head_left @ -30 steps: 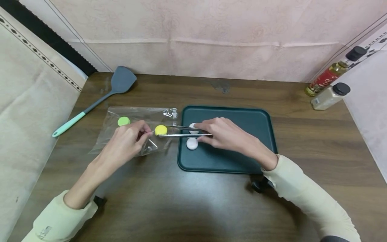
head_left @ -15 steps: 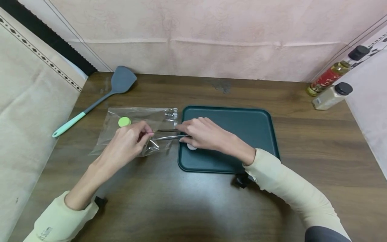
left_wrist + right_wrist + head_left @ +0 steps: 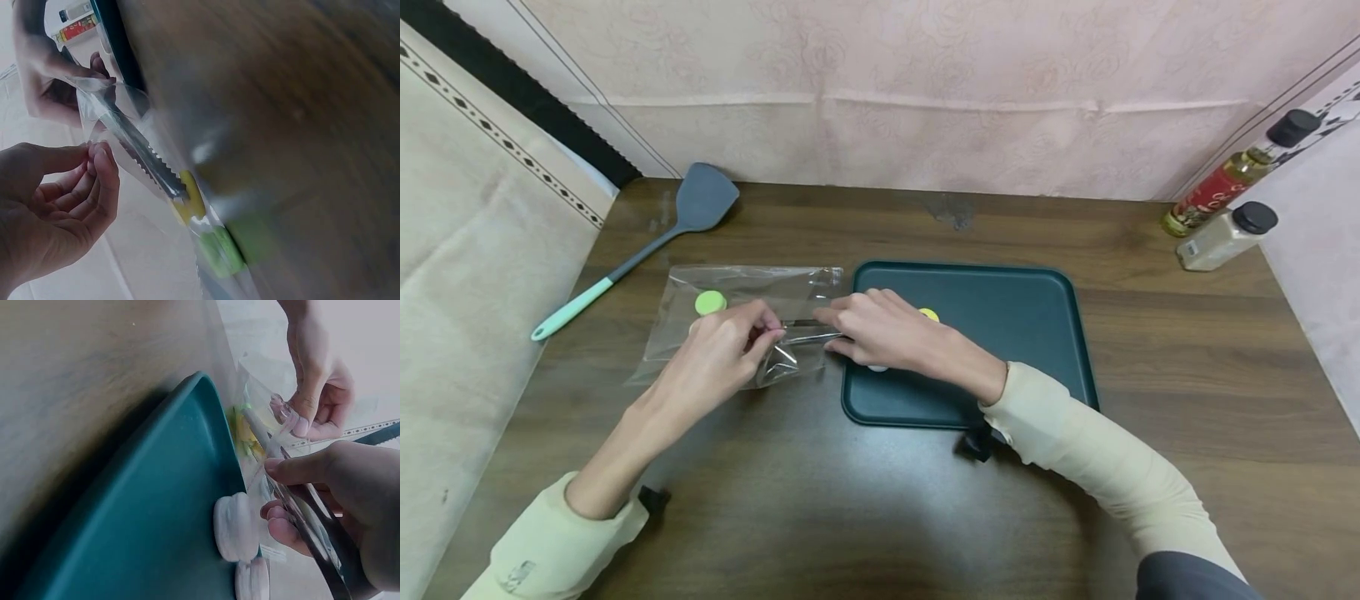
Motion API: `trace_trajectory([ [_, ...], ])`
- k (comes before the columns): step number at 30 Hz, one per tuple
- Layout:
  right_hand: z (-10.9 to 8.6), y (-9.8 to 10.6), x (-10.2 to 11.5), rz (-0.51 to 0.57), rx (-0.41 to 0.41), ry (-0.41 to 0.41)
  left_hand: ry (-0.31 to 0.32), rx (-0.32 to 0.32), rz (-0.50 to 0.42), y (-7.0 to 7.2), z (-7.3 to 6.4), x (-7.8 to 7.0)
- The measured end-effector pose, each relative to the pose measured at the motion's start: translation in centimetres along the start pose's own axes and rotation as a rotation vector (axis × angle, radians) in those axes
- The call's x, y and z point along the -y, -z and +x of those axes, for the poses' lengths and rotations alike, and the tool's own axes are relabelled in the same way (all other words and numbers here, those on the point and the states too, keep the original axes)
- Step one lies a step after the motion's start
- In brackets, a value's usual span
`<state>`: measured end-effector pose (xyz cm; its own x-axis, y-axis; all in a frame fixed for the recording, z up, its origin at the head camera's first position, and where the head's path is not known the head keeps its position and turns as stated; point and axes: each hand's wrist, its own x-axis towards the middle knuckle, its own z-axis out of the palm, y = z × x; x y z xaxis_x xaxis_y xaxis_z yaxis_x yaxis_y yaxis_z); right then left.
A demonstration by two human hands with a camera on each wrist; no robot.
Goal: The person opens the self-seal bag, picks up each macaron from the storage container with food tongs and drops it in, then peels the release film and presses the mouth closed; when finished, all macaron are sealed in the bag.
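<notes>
My left hand (image 3: 718,346) pinches the edge of a clear plastic bag (image 3: 655,337) lying left of the dark green tray (image 3: 1000,292). With my right hand (image 3: 887,329) I hold metal tongs (image 3: 312,531) over the tray's left edge. Their serrated tips reach inside the bag, at a yellow macaron (image 3: 192,199); whether they still squeeze it I cannot tell. A green macaron (image 3: 710,302) lies further in the bag. Two white macarons, one nearer (image 3: 236,526), sit at the tray's edge, mostly covered by my right hand in the head view. Another yellow round piece (image 3: 929,314) peeks out behind that hand.
A grey spatula (image 3: 703,200) with a mint handle lies at the back left. An oil bottle (image 3: 1213,196) with a red label and a black-capped jar (image 3: 1221,242) stand at the back right. Wooden tabletop (image 3: 820,500) stretches in front.
My right hand and the tongs have moved left, carrying the yellow macaron into the bag. A yellow piece on the tray has come into view. My left hand has stayed almost still.
</notes>
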<state>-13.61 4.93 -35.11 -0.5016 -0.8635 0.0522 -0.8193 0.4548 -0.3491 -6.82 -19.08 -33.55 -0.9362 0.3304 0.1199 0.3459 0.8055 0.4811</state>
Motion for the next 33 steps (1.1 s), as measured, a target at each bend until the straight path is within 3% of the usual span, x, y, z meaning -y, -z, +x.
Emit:
trace_trajectory([
  [13, 1.2, -0.6, 1.3, -0.024, 0.013, -0.006, -0.037, -0.051, 0.027, -0.5, -0.3, 0.4],
  [24, 1.2, -0.9, 1.3, -0.034, 0.018, -0.019, -0.039, -0.044, 0.022, -0.4, -0.3, 0.4],
  [33, 0.0, -0.5, 1.8, -0.024, 0.027, -0.043, -0.030, -0.040, 0.010, -0.5, -0.4, 0.5],
])
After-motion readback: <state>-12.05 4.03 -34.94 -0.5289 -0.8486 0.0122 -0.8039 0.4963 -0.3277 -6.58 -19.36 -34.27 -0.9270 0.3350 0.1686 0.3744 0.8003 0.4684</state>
